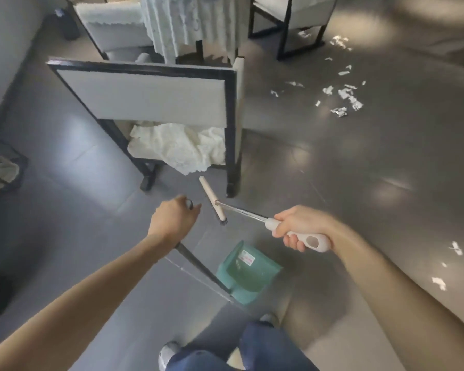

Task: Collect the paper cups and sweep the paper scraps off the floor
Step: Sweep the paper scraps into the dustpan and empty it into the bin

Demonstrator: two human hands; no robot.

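My right hand grips the white handle of a small broom, whose metal shaft runs left to a pale wooden head held above the floor. My left hand grips the top of a long dark handle that slants down to a teal dustpan standing on the floor by my feet. White paper scraps lie scattered on the grey floor at the upper right. More paper scraps lie near the right edge. No paper cup is in sight.
A black-framed chair with a white cloth on its seat stands just ahead. A table draped in white is behind it, and another chair stands at the top right. A dark bin sits at the left edge.
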